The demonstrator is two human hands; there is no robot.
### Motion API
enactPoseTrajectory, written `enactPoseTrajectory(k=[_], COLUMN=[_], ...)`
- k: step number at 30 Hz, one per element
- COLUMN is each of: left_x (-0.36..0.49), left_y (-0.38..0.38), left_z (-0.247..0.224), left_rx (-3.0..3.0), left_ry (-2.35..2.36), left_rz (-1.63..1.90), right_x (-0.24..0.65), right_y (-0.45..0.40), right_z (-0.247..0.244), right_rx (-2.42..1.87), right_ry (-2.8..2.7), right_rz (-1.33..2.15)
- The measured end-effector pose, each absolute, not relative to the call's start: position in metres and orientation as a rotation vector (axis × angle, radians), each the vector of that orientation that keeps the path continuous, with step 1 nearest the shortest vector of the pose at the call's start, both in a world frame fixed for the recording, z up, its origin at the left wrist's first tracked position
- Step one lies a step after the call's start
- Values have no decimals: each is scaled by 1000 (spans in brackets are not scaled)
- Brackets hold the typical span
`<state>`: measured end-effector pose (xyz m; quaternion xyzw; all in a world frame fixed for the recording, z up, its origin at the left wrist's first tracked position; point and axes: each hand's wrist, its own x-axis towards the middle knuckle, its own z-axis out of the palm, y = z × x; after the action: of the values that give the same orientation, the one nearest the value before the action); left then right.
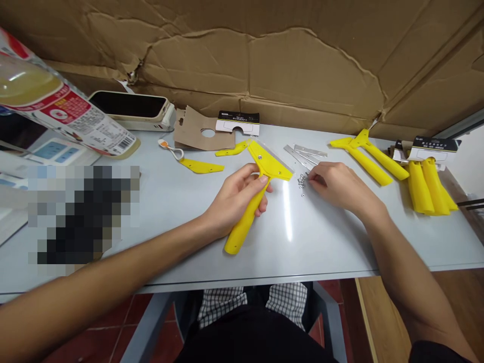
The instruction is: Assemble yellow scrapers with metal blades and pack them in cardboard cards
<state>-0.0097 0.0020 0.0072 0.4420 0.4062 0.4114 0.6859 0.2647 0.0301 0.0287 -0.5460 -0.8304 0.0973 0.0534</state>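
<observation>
My left hand [242, 194] is wrapped round the neck of a yellow scraper [245, 224], its handle slanting down toward the table's front edge. A metal blade [276, 154] edges the scraper's wide head, and a screw shows near the head's upper end. At the small pile of screws and nuts [301, 180], my right hand [330, 181] has its fingertips pinched together; what they hold, if anything, is too small to make out. Loose metal blades [302, 155] lie just beyond that hand. Two yellow cover pieces [202, 166] rest left of the scraper head.
Yellow scraper handles [368, 156] lie at the right, beside packaged scrapers [431, 184] with black-and-white cards. Brown cardboard [196, 128] and a black-and-white card [238, 122] sit at the back. On the left are a drink bottle [75, 101], a phone [130, 106] and a blurred dark object [86, 217].
</observation>
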Motion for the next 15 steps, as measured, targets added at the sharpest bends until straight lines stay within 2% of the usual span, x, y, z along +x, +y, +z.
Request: enactPoseTrajectory(k=[4,11,15], left_x=[-10,-4,-3], left_y=[-3,-12,-13], left_z=[3,-4,-2], left_rx=[1076,1144,1173], left_ry=[875,868,863], left_rz=[940,871,847], right_x=[265,245,228], right_y=[30,16,6], right_z=[30,38,29], right_rx=[-1569,-1065,-910], right_ry=[-2452,-2142,-2155], right_rz=[299,478,422])
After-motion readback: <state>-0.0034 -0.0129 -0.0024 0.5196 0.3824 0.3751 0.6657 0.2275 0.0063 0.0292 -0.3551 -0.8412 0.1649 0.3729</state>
